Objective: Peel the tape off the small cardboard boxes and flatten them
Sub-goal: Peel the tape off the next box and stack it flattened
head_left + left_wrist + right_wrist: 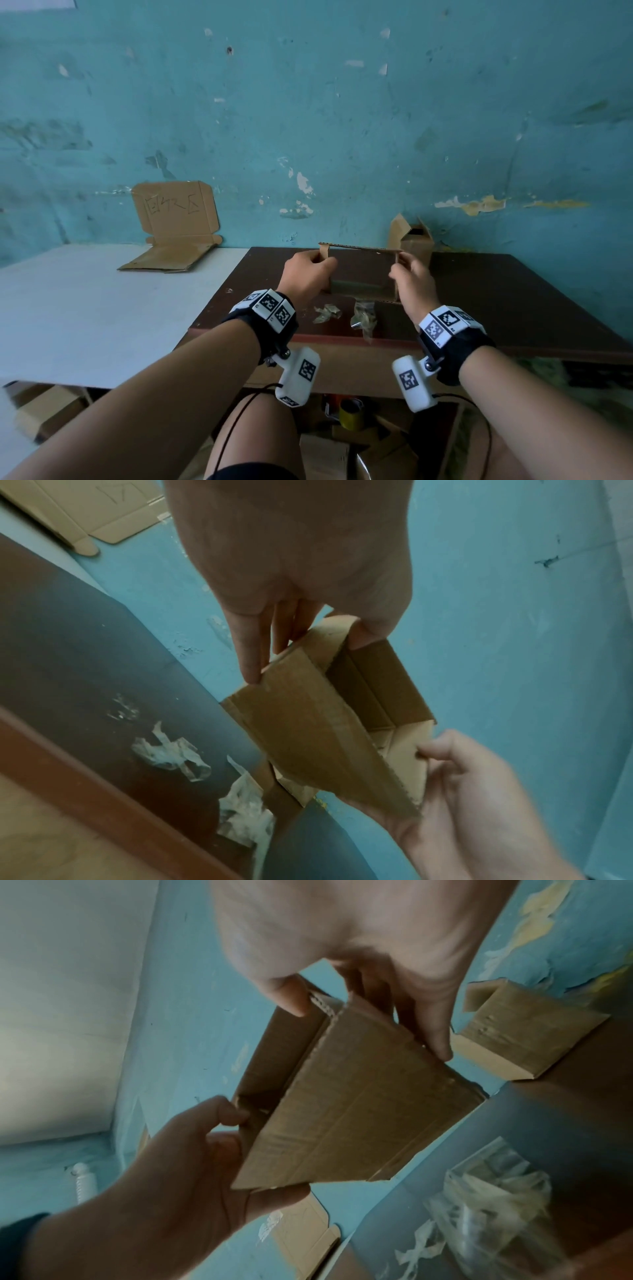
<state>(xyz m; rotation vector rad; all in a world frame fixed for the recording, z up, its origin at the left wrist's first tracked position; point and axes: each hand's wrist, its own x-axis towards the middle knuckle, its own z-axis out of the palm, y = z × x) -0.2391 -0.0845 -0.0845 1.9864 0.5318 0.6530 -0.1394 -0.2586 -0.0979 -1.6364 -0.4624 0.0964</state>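
A flat carton point(173, 226) leans on the wall at ten o'clock. Above the brown table point(479, 294), the left hand point(305, 274) pinches the left end of the opened box point(359, 270), and the right hand point(412, 281) pinches its right end. Tape scraps point(363, 318) lie just below; another box point(412, 240) stands at one o'clock.

A dark brown wooden table with a reddish front edge point(496, 294) stands against the wall. Two crumpled wads of clear peeled tape point(327, 313) point(364, 318) lie near its front edge, and a small open-topped brown cardboard box point(416, 245) sits at the back. Beside it on the left, a white tabletop point(85, 308) carries a flattened brown cardboard sheet point(168, 257), its upper half leaning on the wall.
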